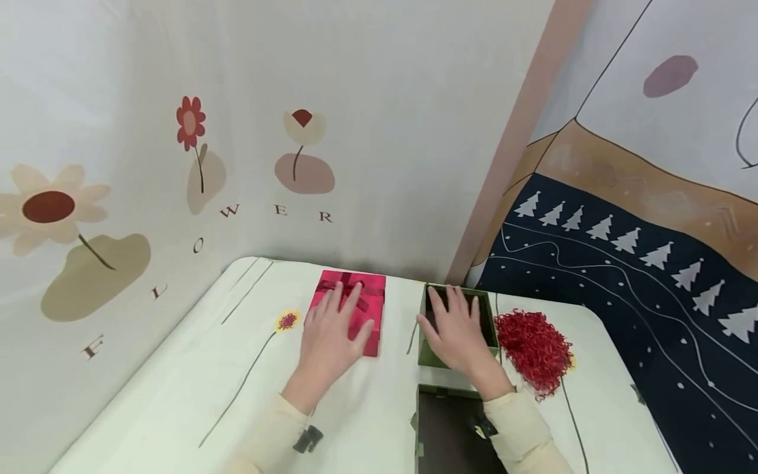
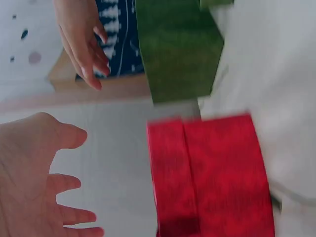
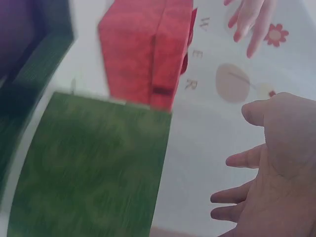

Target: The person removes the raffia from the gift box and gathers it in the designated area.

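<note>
In the head view a red gift box [image 1: 372, 316] with a dark red ribbon bow stands on the table. Above it hovers my left hand [image 1: 327, 339], fingers spread and holding nothing; the left wrist view shows a gap between that palm [image 2: 24, 173] and the box. To the right is an open green box [image 1: 432, 355] with a dark inside. My right hand [image 1: 460, 334] hangs over this box, fingers loosely extended. Its palm [image 3: 291, 158] is apart from the green wall [image 3: 94, 163] in the right wrist view.
Red shredded paper [image 1: 533, 352] lies in a heap right of the green box. Nearer the person sits a green-rimmed piece [image 1: 453, 434] with a dark inside, partly covered by the right sleeve. A printed curtain [image 1: 403, 164] hangs behind the white table [image 1: 254, 408].
</note>
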`<act>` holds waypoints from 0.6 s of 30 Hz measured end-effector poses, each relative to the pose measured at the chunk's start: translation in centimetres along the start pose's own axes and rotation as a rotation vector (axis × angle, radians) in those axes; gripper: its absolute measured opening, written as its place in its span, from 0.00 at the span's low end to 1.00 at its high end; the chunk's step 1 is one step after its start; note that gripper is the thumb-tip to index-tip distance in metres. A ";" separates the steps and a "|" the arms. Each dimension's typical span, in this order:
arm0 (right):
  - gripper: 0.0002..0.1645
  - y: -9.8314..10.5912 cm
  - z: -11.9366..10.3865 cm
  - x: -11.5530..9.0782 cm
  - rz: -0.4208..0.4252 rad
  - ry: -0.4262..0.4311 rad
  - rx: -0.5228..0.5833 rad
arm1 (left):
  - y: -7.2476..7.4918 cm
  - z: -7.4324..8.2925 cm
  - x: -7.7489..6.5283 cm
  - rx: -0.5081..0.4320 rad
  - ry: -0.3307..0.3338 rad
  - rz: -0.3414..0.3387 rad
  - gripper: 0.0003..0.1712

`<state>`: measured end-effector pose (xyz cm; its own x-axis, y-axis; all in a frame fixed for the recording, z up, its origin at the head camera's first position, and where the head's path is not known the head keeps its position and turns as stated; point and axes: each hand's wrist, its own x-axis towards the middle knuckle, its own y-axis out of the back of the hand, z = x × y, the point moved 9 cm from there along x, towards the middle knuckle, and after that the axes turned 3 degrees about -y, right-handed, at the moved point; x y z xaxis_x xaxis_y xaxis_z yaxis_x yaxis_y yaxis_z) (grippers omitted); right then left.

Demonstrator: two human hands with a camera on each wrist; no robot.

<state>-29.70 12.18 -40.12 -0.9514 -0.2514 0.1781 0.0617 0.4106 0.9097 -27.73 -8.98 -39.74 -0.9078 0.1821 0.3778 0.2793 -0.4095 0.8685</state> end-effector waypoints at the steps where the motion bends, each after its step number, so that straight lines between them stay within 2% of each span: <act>1: 0.41 -0.3 -0.6 0.4 -0.003 0.004 0.006 | 0.1 -0.9 0.2 0.009 0.018 -0.004 0.44; 5: 0.42 -2.0 -2.5 2.1 -0.037 -0.003 0.015 | -0.1 -4.5 0.8 -0.008 0.100 -0.052 0.44; 9: 0.44 -4.7 -4.1 3.6 -0.133 -0.013 0.087 | -0.9 -7.5 1.1 -0.130 0.190 -0.106 0.43; 13: 0.48 -7.2 -4.7 4.7 -0.230 -0.084 0.269 | -2.1 -9.6 1.1 -0.284 0.294 -0.158 0.41; 18: 0.48 -9.1 -3.8 5.8 -0.248 -0.243 0.495 | -3.8 -11.5 1.2 -0.447 0.417 -0.206 0.38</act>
<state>-34.59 3.68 -45.92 -0.9648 -0.2081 -0.1610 -0.2629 0.7389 0.6204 -33.44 -17.45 -46.30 -0.9994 -0.0294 -0.0174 0.0106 -0.7524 0.6587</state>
